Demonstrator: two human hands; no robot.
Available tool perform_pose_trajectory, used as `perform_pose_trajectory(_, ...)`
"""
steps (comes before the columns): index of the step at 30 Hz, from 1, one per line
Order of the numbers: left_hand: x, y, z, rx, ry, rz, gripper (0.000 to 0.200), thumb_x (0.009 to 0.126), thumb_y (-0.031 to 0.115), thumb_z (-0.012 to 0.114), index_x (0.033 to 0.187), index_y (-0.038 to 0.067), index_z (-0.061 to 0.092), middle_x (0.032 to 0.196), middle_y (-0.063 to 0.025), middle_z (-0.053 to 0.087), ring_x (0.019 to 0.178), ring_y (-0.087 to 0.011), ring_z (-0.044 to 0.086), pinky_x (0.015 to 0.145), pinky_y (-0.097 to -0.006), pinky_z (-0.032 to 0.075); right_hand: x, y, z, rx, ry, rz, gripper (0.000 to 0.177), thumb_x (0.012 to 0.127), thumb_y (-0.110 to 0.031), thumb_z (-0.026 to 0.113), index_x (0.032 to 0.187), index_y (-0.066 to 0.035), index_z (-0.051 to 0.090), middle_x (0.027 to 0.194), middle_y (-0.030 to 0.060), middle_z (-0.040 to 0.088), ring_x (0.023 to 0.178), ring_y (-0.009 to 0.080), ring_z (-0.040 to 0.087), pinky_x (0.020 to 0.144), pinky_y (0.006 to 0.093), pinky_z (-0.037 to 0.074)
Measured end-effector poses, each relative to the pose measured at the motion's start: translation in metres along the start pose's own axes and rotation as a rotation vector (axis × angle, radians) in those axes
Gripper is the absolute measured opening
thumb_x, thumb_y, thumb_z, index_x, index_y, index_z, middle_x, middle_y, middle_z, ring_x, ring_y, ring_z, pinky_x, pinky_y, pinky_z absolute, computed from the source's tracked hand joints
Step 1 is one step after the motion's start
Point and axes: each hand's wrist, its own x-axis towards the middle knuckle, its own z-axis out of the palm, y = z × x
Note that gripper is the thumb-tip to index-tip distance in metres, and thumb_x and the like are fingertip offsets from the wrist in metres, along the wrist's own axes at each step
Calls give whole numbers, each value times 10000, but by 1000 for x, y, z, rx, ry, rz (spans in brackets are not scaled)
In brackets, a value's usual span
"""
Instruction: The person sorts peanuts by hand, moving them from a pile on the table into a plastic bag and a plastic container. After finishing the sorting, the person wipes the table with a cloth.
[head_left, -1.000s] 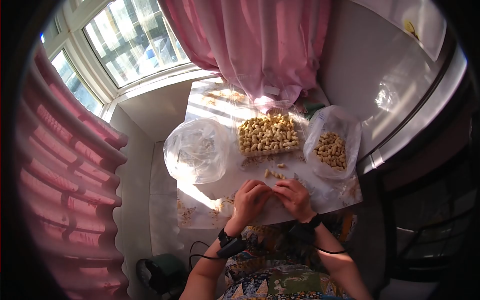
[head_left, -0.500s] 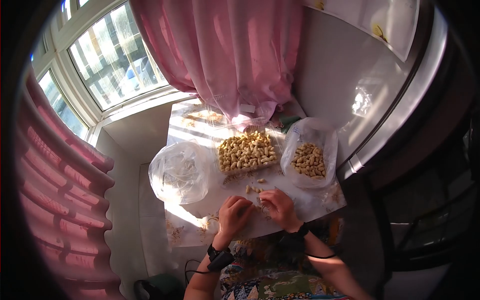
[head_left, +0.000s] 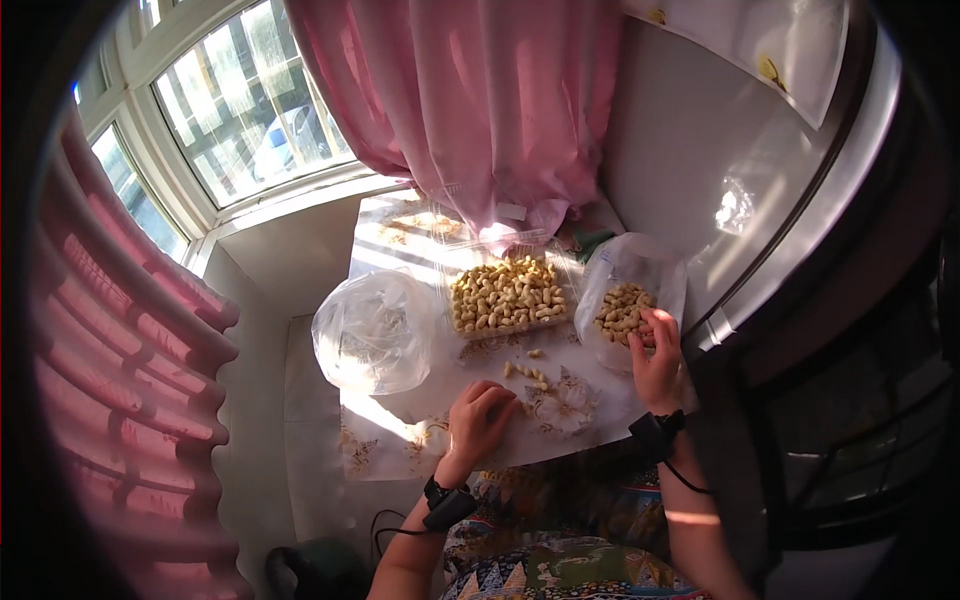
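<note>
My right hand (head_left: 657,362) is at the clear plastic bag (head_left: 597,335) on the right, its fingers over the unshelled peanuts (head_left: 622,308) in it. The thumb stands apart from the fingers, and I see nothing held between them. Above the near part of the table, my left hand (head_left: 480,422) has its fingers curled together; whatever they may hold is hidden. Several loose peanuts (head_left: 527,373) lie on the tablecloth between the hands. Behind these, a clear plastic box (head_left: 512,324) is heaped with more peanuts (head_left: 505,292).
A second clear plastic bag (head_left: 375,345), puffed open, stands on the left of the table; its contents are hard to make out. The flowered tablecloth (head_left: 395,455) covers the table. A pink curtain (head_left: 510,110) hangs down to the far edge, beside a window (head_left: 250,110).
My right hand has moved right, from beside the left hand to the peanut bag, and its fingers have parted. My left hand stays near the same spot. The view has shifted slightly.
</note>
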Motion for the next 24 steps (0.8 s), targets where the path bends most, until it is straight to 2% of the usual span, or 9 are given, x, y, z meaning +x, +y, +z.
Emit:
perform_pose_trajectory(3,0,0,0,-4,-19,-22,108,872,85,796,959,60,737,982,-100,700,898,-322,687,761,-406,564,-13,-18,8,4,25,-17,176,968,-16,681,1143,-23,701,1151,114,670,997,247,694,833,359,583)
perform_pose_trajectory(5,-2,0,-1,-2,-25,-26,107,876,80,791,965,59,734,988,-100,698,902,-323,687,768,-405,565,-29,-28,18,86,-180,-97,187,941,-17,704,1127,-33,705,1126,114,667,1017,282,683,849,380,574)
perform_pose_trajectory(8,-1,0,0,-24,-40,-60,117,876,79,788,979,64,736,991,-97,699,913,-321,686,783,-406,565,-51,-36,41,122,-345,-193,196,913,-26,728,1107,-41,708,1114,117,664,1041,318,670,863,400,565)
perform_pose_trajectory(11,-1,-2,-2,-18,-34,-10,174,839,51,778,1007,75,737,1012,-91,697,939,-319,684,803,-407,565,-59,-40,59,157,-436,-146,201,898,-47,747,1095,-48,712,1112,115,670,1063,330,662,893,409,557)
perform_pose_trajectory(13,0,-1,-3,-17,-16,60,232,799,2,743,1022,66,745,1048,-93,695,952,-309,697,814,-382,569,-63,-41,65,161,-450,-110,191,889,-61,760,1071,-48,707,1104,114,670,1064,334,656,912,421,546)
perform_pose_trajectory(16,1,3,-6,-29,-56,31,311,753,-14,700,1050,68,739,1079,-105,688,1029,-331,683,879,-405,557,-66,-39,66,172,-479,-84,194,865,-75,780,1042,-53,704,1093,107,673,1064,328,647,919,421,537)
perform_pose_trajectory(19,2,6,-8,-12,-84,26,338,743,-9,686,1069,69,736,1102,-108,685,1047,-335,681,896,-409,554,-67,-37,64,144,-461,-153,247,834,-89,813,1062,-61,721,1126,100,676,1071,320,648,916,409,546)
perform_pose_trajectory(22,2,3,-7,20,-72,39,347,748,-17,680,1080,67,734,1105,-110,684,1039,-332,687,884,-405,558,-67,-39,63,113,-463,-153,288,816,-90,818,1084,-71,716,1206,110,652,1117,331,618,948,422,533)
perform_pose_trajectory(24,2,2,-6,32,-68,27,338,757,-21,682,1079,69,735,1101,-111,684,1029,-331,691,875,-399,562,-65,-40,62,45,-507,-197,363,821,-126,815,1170,-91,722,1309,118,619,1219,344,580,1022,448,497)
